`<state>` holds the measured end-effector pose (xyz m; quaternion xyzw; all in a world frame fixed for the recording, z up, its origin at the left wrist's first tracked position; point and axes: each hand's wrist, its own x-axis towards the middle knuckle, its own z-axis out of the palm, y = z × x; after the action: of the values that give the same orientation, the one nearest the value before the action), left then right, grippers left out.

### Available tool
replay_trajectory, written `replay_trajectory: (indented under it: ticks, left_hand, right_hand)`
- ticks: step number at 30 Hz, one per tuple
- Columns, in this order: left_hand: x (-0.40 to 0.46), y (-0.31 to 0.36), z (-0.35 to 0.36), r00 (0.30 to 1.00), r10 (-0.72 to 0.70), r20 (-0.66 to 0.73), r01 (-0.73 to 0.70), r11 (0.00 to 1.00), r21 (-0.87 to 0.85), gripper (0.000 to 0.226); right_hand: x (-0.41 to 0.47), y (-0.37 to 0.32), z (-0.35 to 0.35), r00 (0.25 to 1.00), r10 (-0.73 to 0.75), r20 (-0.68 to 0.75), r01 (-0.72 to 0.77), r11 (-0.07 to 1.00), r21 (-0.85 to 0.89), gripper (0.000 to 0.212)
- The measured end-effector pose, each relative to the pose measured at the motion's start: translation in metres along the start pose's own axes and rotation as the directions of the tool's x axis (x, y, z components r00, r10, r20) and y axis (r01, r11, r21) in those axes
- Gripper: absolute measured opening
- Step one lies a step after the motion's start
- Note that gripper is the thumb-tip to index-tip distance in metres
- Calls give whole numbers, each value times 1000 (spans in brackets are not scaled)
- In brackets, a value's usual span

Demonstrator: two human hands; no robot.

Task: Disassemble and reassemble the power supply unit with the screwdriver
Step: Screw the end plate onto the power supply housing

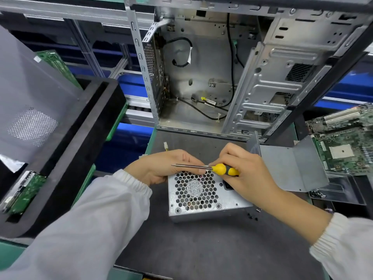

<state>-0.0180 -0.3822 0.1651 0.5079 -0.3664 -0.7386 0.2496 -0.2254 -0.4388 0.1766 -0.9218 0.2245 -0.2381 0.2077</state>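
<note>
The power supply unit [203,197] sits on the dark mat of the bench [201,249], near its middle, with its honeycomb fan grille facing up and towards the camera and a black power socket at the grille's right edge. The left hand [161,166] rests on the unit's far top-left edge, its fingers [187,158] curled over that edge and holding the casing. The right hand [242,168] grips the screwdriver [214,169] by its yellow and black handle, fingers wrapped round it; the metal shaft lies nearly level, pointing left across the back of the left hand. The right hand's fingertips come close to the left hand's above the unit's top edge; whether they pinch something small there cannot be told.

A few small dark screws [253,216] lie on the mat just beside the unit's near right corner. A white connector [166,146] lies on the mat beyond the left hand. Behind the hands stands an open computer case [212,77] with loose black cables inside. To the right a bent grey metal cover [290,168] lies beside a green motherboard [345,142]. On the left a black foam tray [66,154] holds green circuit boards.
</note>
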Motion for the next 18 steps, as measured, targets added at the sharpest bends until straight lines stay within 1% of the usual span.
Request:
replay_trajectory:
  ticks: [3,7,9,11,14,16,18]
  left_hand:
    - [0,0,1,999,29,13,-29,1000,-10,34]
    - [-3,-1,2,996,90,19,-89,995,-39,35]
    - [-5,0,3,994,105,24,-104,994,-20,31]
    - [-5,1,3,995,101,17,-101,995,-6,26]
    - [-5,7,4,997,66,34,-65,998,-12,27]
    - [-5,9,4,998,65,17,-66,997,41,31]
    - [-3,8,4,998,67,3,-67,996,57,33]
  right_hand:
    - [0,0,-1,999,-38,24,39,998,-50,18]
    - [0,-1,-4,996,-59,72,64,996,-69,21]
    - [0,-1,-7,994,-78,79,83,994,-70,24]
    - [0,-2,-8,988,-125,89,133,987,-95,27]
    - [-2,0,-8,979,-180,100,193,971,-140,33]
    - [-5,1,-7,984,-160,83,170,977,-126,35]
    - [-7,0,-8,993,-94,65,98,993,-66,34]
